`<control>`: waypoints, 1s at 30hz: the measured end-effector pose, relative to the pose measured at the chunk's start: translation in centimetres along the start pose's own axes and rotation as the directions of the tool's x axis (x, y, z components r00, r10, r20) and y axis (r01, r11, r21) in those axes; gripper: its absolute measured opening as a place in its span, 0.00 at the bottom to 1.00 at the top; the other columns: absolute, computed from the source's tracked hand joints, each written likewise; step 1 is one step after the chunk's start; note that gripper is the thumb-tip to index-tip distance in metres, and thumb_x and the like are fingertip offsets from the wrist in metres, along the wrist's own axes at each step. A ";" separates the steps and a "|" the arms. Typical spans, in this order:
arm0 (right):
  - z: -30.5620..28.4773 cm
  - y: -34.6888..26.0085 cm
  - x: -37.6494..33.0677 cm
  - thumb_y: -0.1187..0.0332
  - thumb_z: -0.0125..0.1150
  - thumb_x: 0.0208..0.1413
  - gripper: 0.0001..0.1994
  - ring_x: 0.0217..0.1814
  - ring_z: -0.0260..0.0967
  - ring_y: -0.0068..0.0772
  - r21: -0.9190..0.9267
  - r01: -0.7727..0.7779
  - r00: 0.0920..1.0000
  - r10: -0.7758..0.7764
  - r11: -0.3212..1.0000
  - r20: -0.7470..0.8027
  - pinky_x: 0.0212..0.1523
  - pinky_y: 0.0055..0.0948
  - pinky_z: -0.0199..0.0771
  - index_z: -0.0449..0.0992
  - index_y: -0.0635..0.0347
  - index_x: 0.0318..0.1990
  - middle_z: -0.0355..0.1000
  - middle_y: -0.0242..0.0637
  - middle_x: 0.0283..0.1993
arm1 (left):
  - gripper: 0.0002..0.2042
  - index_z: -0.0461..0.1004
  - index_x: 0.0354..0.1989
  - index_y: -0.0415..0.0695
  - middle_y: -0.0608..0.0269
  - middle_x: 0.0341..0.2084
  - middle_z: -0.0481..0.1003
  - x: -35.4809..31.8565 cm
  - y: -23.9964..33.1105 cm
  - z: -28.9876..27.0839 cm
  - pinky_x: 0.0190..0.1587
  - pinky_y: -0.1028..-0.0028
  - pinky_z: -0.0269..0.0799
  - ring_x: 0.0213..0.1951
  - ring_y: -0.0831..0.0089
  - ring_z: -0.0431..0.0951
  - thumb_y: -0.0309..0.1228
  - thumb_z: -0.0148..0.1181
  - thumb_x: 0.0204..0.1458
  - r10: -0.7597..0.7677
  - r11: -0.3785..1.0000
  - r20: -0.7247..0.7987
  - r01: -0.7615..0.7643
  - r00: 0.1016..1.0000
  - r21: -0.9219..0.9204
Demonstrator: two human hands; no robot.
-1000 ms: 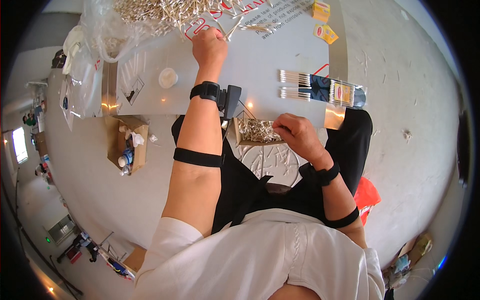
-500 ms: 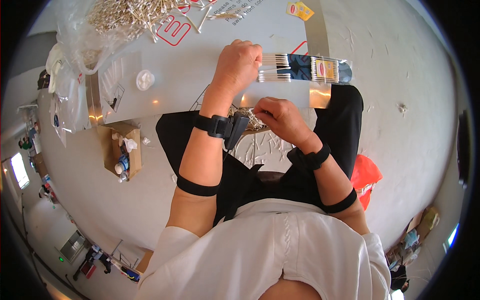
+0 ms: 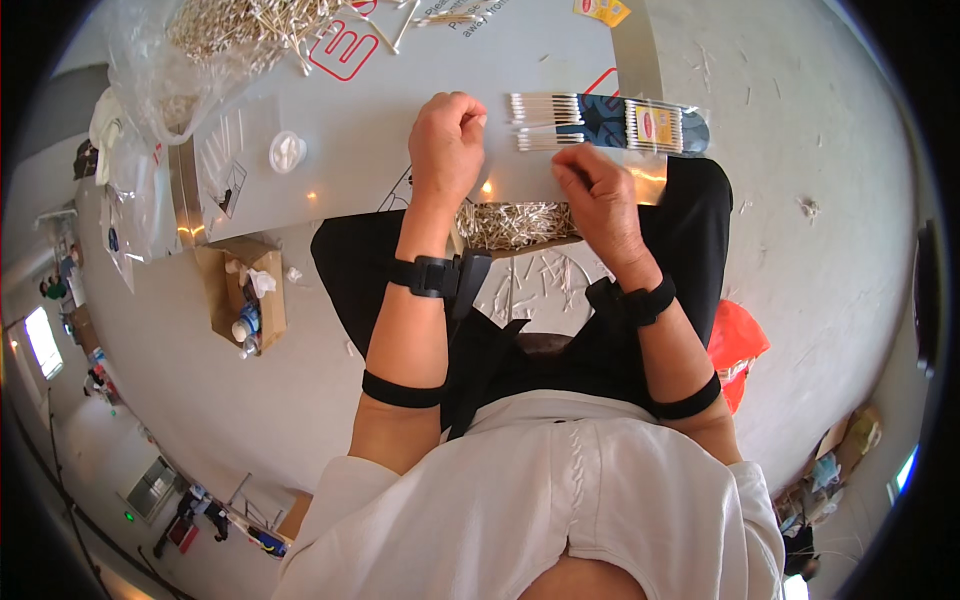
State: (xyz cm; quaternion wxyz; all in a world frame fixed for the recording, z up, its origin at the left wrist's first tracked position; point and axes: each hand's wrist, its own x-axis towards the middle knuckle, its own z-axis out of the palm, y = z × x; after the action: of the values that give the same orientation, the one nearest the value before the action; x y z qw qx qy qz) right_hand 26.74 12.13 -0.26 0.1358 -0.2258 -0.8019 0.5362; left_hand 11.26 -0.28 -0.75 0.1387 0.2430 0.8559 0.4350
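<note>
Head view: I log the left hand [image 3: 446,150] above the grey tabletop [image 3: 360,175], fingers curled in and thumb drawn close, a narrow grip; I cannot tell whether anything sits inside it, since no swab shows past the fingertips. Right hand [image 3: 602,198] is bent at the knuckles, thumb and forefinger close to each other; contents also cannot be told. Just beyond the right fingertips lies the lower row of swabs [image 3: 550,138], contact uncertain; past that, the upper row of swabs [image 3: 545,108]. Both rows lie to the right of the left grip, apart from it, with their right ends over a dark patterned strip [image 3: 603,122]. Farther right of both hands on the strip, a yellow packet [image 3: 655,125] rests among more swabs. Far ahead and left of the left grip, a loose swab heap [image 3: 240,35] spills from a clear bag [image 3: 140,85]; nearer on that side is a small white tub [image 3: 287,152]. Below and between the hands, a box [image 3: 540,246] of swabs stands by the table's near edge. My judgement: the step in hand is setting swabs in rows, the lower looking thinner than the upper. Next move, I judge, calls for a light fingertip pinch, swabs kept parallel, neighbours undisturbed.
</note>
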 end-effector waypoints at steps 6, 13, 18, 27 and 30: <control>-0.8 0.0 1.3 0.73 0.63 0.53 0.11 0.38 0.72 0.45 -0.340 0.135 0.970 -0.195 0.931 -0.148 0.36 0.39 0.73 0.78 0.58 0.44 0.70 0.40 0.37 | 0.22 0.71 0.49 0.40 0.58 0.50 0.69 -2.4 -0.1 1.6 0.55 0.56 0.63 0.54 0.53 0.67 0.18 0.62 0.41 0.354 0.907 -0.112 -0.312 0.929 0.283; -0.3 0.4 1.8 0.69 0.66 0.50 0.16 0.44 0.68 0.42 -0.566 0.245 0.948 -0.317 0.787 -0.030 0.42 0.39 0.72 0.77 0.56 0.48 0.66 0.38 0.39 | 0.25 0.70 0.54 0.42 0.59 0.54 0.69 -3.5 0.4 2.5 0.59 0.55 0.59 0.57 0.55 0.65 0.19 0.63 0.42 0.351 0.884 -0.070 -0.306 0.934 0.355; -0.2 0.5 1.7 0.67 0.68 0.48 0.18 0.43 0.67 0.42 -0.594 0.263 0.945 -0.328 0.760 -0.001 0.42 0.39 0.72 0.76 0.56 0.49 0.65 0.38 0.39 | 0.25 0.70 0.53 0.42 0.58 0.54 0.69 -3.4 0.1 2.6 0.59 0.57 0.59 0.57 0.54 0.65 0.18 0.61 0.43 0.356 0.900 -0.104 -0.311 0.929 0.306; -0.1 0.7 1.9 0.71 0.70 0.43 0.19 0.44 0.67 0.42 -0.549 0.257 0.939 -0.340 0.795 -0.052 0.42 0.39 0.72 0.76 0.58 0.47 0.66 0.38 0.39 | 0.21 0.72 0.48 0.41 0.59 0.51 0.71 -3.4 0.0 2.9 0.58 0.58 0.61 0.54 0.54 0.68 0.17 0.62 0.41 0.382 0.898 -0.140 -0.331 0.914 0.290; -0.2 0.7 1.9 0.71 0.69 0.43 0.19 0.43 0.68 0.42 -0.546 0.267 0.941 -0.338 0.794 -0.032 0.43 0.39 0.73 0.77 0.59 0.46 0.66 0.38 0.39 | 0.21 0.73 0.47 0.41 0.59 0.50 0.72 -3.4 0.1 3.0 0.58 0.58 0.61 0.54 0.54 0.68 0.18 0.63 0.40 0.382 0.899 -0.146 -0.330 0.913 0.287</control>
State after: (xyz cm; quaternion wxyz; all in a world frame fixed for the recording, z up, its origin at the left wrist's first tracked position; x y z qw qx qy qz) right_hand 25.36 13.40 -0.85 0.2024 -0.1573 -0.9343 0.2476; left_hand 15.51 -0.05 -2.32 -0.0621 0.3673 0.8550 0.3607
